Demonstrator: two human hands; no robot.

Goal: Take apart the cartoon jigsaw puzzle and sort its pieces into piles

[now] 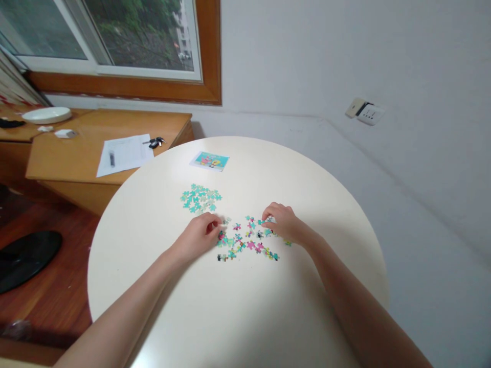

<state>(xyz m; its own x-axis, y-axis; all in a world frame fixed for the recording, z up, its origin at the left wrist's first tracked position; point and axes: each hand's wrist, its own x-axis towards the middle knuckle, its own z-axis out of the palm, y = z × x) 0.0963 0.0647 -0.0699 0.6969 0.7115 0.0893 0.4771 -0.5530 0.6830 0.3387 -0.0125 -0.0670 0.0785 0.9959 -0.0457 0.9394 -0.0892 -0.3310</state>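
Observation:
Loose jigsaw pieces in teal, pink and black lie scattered on the round cream table. My left hand rests at their left edge, fingers curled in a pinch on a small puzzle piece. My right hand sits at their upper right, fingers bent and closed on a teal piece. A separate cluster of mostly teal pieces lies just beyond my left hand. Farther back lies the small reference picture card.
A wooden desk stands at the left with a sheet of paper, keys and a white plate. A window is above it. A black round base sits on the wooden floor. A wall socket is at right.

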